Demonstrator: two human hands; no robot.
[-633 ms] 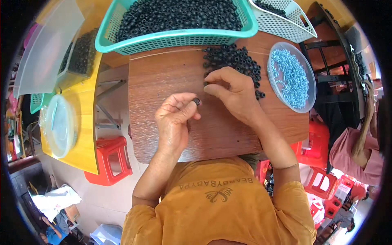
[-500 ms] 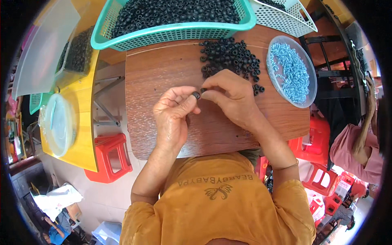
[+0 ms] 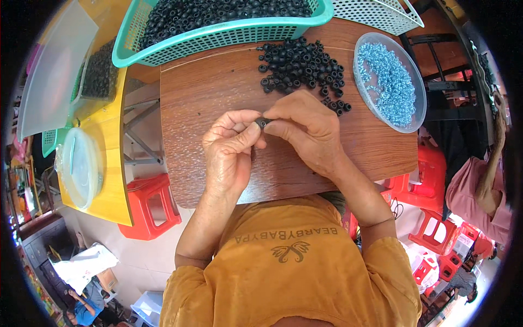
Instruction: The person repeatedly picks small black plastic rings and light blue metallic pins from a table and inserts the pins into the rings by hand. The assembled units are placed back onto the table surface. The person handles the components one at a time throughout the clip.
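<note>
Head view: near the middle of the frame, the left hand pinches a small black ring-shaped bead between thumb and fingers, its hole turned toward the viewer. The right hand meets it there, thumb and forefinger gripping the black bead from the right; whether one piece or two sit between the fingertips is too small to tell. Both hands hang over a brown wood-grain table. Just above the right hand lies a loose heap of black beads, a few strays trailing to its lower right. At the top of the frame stands a green perforated basket filled with similar black beads, and beside it, toward the upper right, a white perforated basket. Right of the heap rests a round clear plastic tub holding small glossy blue pieces. At the left of the frame, a yellow table carries another round translucent tub, with a red plastic stool beside the table.
</note>
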